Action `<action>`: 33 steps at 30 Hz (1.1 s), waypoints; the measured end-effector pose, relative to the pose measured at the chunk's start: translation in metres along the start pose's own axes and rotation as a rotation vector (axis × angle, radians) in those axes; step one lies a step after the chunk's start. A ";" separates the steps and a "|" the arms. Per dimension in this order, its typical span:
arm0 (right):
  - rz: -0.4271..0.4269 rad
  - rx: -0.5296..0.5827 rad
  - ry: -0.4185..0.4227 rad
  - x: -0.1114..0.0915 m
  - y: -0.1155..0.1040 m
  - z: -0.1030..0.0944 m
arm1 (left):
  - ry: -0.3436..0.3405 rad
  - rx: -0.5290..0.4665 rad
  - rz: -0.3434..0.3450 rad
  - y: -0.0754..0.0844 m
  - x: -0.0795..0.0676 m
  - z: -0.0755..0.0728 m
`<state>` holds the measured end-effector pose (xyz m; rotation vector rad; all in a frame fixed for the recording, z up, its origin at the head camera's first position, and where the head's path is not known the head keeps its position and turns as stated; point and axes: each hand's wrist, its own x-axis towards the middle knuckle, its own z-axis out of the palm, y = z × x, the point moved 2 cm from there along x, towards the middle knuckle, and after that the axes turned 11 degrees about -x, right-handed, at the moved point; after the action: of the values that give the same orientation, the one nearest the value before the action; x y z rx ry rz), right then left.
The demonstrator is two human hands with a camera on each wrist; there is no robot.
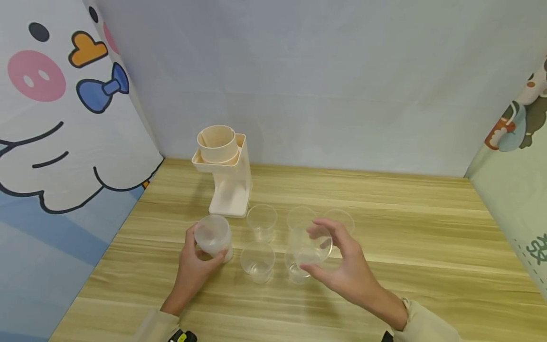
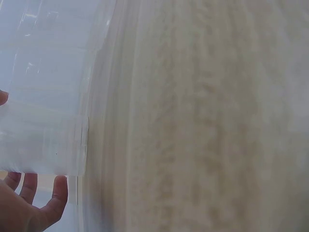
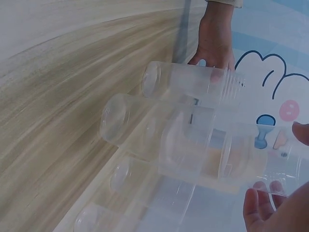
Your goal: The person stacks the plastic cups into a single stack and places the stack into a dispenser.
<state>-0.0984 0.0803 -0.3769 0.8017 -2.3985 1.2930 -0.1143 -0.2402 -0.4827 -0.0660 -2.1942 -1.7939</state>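
Observation:
At the left, my left hand (image 1: 193,270) grips a stack of clear plastic cups (image 1: 213,237) standing on the table. In the left wrist view, its fingers (image 2: 58,198) curl about the side of the stack. My right hand (image 1: 352,268) holds one clear plastic cup (image 1: 315,244) between thumb and fingers, above the front right cup (image 1: 294,273). The right wrist view also shows this held cup (image 3: 260,159), raised off the table. Beside it stands a front left cup (image 1: 258,263). Behind are a back left cup (image 1: 262,222), a back middle cup (image 1: 299,216) and a back right cup (image 1: 344,218), partly behind my fingers.
A cream plastic stand (image 1: 231,190) with a round holder (image 1: 217,145) on top stands at the back left, just behind the cups. The wood-grain table (image 1: 410,228) ends against a pale back wall (image 1: 333,95). A printed cartoon panel (image 1: 64,133) borders the left side.

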 end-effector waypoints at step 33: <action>-0.049 0.031 -0.040 0.028 -0.041 0.012 | -0.002 0.050 -0.009 0.045 -0.006 0.004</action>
<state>-0.0966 0.0432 -0.3422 0.8980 -2.3795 1.3101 -0.0995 -0.2258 -0.4425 -0.0468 -2.2429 -1.7432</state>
